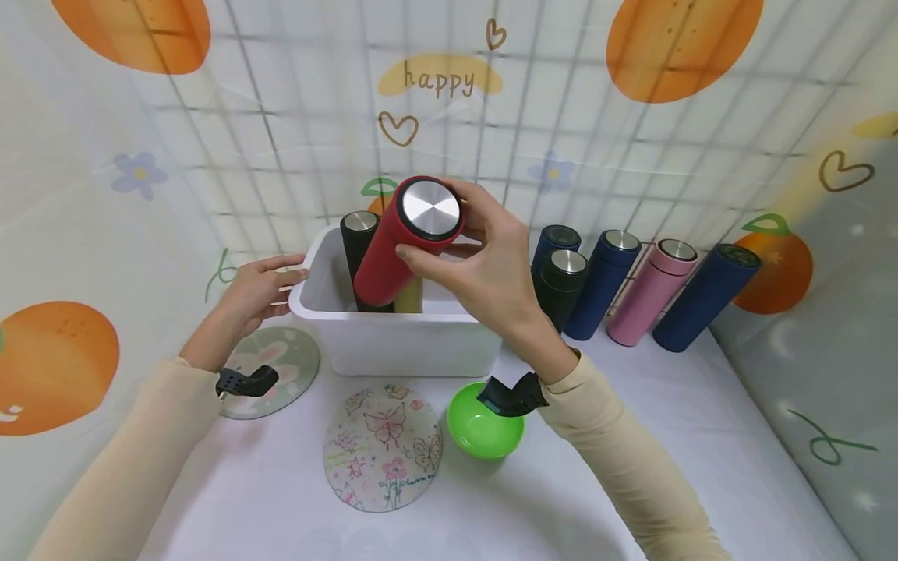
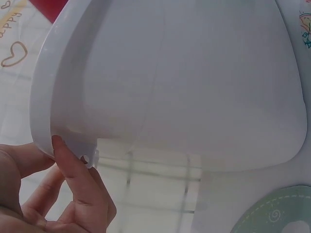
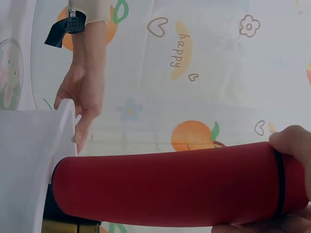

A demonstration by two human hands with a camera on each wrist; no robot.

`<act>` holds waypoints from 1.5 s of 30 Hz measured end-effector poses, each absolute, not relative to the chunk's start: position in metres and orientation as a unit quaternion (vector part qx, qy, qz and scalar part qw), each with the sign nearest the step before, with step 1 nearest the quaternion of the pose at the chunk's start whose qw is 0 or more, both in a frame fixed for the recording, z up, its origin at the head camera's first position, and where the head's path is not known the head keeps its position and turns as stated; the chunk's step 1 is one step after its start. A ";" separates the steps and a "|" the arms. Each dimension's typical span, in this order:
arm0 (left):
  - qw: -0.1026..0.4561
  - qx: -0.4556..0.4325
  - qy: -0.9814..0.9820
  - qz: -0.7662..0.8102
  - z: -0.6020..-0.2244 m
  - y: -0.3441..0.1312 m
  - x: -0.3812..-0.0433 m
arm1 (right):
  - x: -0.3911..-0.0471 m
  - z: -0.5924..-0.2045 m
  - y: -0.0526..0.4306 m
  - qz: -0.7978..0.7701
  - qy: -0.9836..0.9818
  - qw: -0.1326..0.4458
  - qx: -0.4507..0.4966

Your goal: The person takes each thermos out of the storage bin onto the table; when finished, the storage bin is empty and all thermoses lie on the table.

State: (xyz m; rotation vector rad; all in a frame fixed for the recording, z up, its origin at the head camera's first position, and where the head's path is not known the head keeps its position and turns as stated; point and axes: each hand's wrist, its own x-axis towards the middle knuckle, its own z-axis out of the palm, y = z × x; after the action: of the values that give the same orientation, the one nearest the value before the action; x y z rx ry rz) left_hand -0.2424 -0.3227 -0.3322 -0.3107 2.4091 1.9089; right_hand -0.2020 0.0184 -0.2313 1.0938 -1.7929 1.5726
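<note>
My right hand (image 1: pixel 494 269) grips a red thermos (image 1: pixel 382 269) with a silver-topped lid, thumb on one side and fingers on the other. The thermos tilts over the white plastic bin (image 1: pixel 414 347), its lid end toward the head camera and its base low over the bin. At the bin's left end, my left hand (image 1: pixel 259 292) pinches the rim between thumb and fingers, plainly seen in the left wrist view (image 2: pixel 73 189). Inside the bin stand a black thermos (image 1: pixel 359 249) and a gold one (image 1: pixel 409 300), the gold one mostly hidden behind the red thermos.
Right of the bin stand several thermoses, among them a black (image 1: pixel 561 288), a blue (image 1: pixel 603 284) and a pink one (image 1: pixel 652 292). In front lie a butterfly-patterned round mat (image 1: pixel 382 448) and a green bowl (image 1: pixel 486 425). A green round mat (image 1: pixel 295 366) lies at left.
</note>
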 end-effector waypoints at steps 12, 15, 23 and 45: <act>0.033 -0.096 0.774 0.625 -0.332 -0.321 -0.242 | -0.194 -0.225 0.052 0.593 -0.656 0.278 0.376; 0.032 -0.095 0.780 0.618 -0.330 -0.322 -0.240 | -0.191 -0.224 0.061 0.599 -0.656 0.277 0.365; 0.035 -0.089 0.793 0.601 -0.329 -0.322 -0.240 | -0.181 -0.218 0.081 0.610 -0.657 0.287 0.336; 0.036 -0.085 0.803 0.588 -0.331 -0.324 -0.243 | -0.161 -0.215 0.139 0.633 -0.639 0.300 0.318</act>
State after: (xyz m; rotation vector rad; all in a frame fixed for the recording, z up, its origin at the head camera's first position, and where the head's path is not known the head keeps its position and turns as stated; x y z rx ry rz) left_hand -0.2433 -0.3245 -0.3314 -0.2595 2.4669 1.8073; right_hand -0.1609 0.1395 -0.2152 0.8440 -1.6962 1.6785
